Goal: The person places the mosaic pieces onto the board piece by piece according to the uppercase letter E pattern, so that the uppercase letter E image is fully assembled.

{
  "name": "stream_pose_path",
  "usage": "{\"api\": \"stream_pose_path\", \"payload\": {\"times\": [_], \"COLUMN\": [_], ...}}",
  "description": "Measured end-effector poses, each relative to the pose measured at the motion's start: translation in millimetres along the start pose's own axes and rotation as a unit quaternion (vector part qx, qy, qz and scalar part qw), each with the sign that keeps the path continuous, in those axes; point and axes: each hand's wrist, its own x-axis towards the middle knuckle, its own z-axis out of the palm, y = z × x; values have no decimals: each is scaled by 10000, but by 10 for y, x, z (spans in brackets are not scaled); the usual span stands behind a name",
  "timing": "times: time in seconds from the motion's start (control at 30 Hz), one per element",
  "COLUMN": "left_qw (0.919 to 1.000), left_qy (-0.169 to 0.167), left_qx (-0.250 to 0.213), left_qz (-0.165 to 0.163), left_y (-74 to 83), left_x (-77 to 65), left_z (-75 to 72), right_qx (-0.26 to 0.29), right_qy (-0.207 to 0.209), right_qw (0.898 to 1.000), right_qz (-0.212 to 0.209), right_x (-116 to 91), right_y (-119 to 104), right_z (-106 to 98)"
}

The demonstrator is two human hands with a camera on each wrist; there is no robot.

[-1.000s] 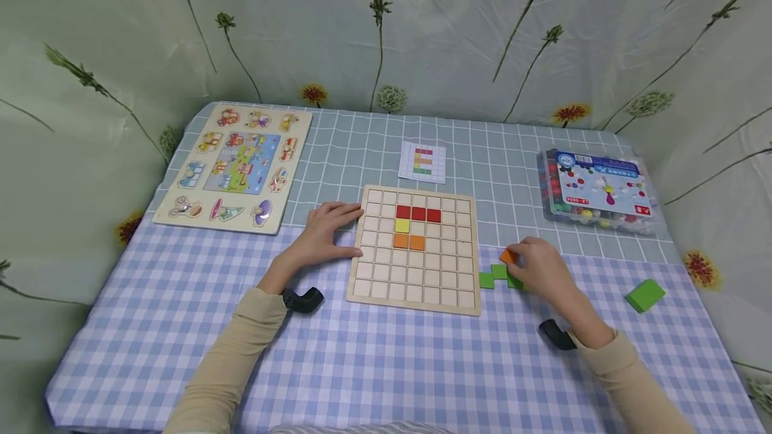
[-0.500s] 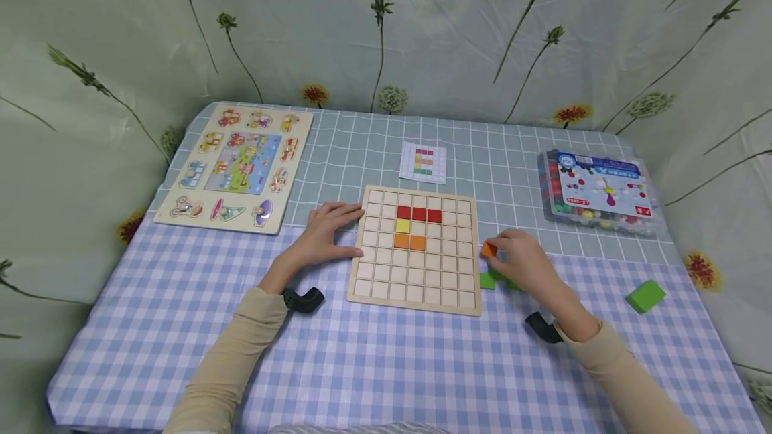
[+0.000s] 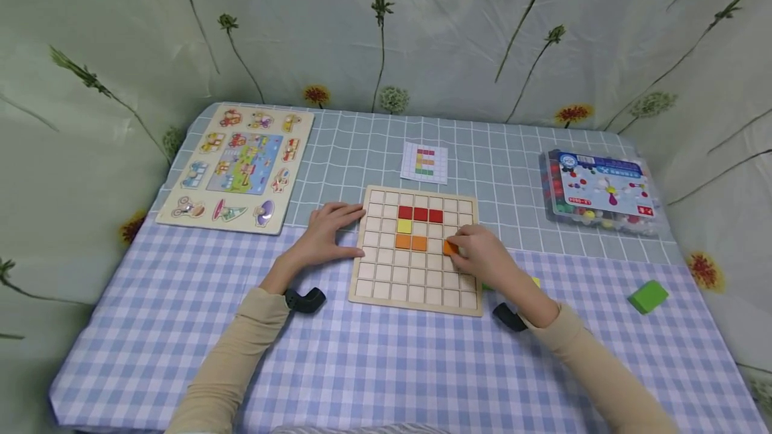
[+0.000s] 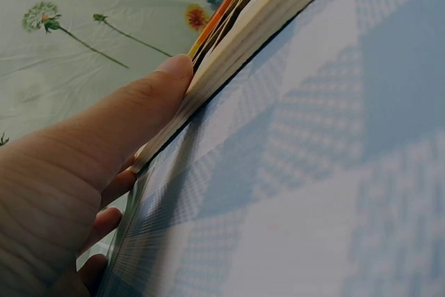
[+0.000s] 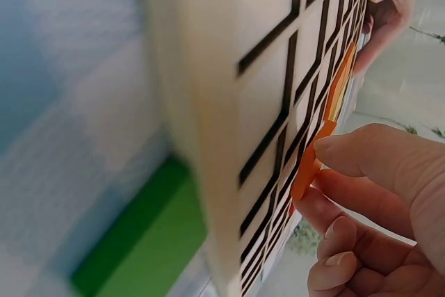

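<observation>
A wooden grid board [image 3: 416,293] lies on the checked tablecloth, with three red tiles [image 3: 420,213], one yellow tile [image 3: 404,226] and two orange tiles [image 3: 411,242] set in its cells. My right hand [image 3: 476,253] hovers over the board's right side and pinches an orange tile [image 3: 449,247] [image 5: 306,172] just right of the orange pair. My left hand [image 3: 326,233] rests flat against the board's left edge [image 4: 229,67], fingers straight. Behind the right hand lie green tiles [image 3: 486,285] and a yellow tile [image 3: 535,282].
A pattern card [image 3: 425,162] lies behind the board. A picture peg puzzle [image 3: 238,166] sits at the far left, and a clear box of beads [image 3: 597,191] at the far right. A green block [image 3: 648,296] lies near the right edge.
My right hand has carried the orange tile leftward from the green tiles beside the board to over the board's orange row. The left hand has not moved.
</observation>
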Motion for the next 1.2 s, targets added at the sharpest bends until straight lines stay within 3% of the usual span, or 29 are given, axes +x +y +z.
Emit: {"api": "stream_pose_path", "payload": {"times": [0.67, 1.2], "left_qw": [10000, 10000], "left_qy": [-36, -8], "left_qx": [76, 68], "left_qz": [-22, -30], "left_y": [25, -19], "left_x": [25, 8], "left_z": [0, 6], "right_qx": [-166, 14], "right_qy": [-142, -10], "right_qw": [9993, 10000], "right_qz": [-301, -54], "right_x": [210, 51], "right_y": [-124, 11], "right_z": [87, 19]}}
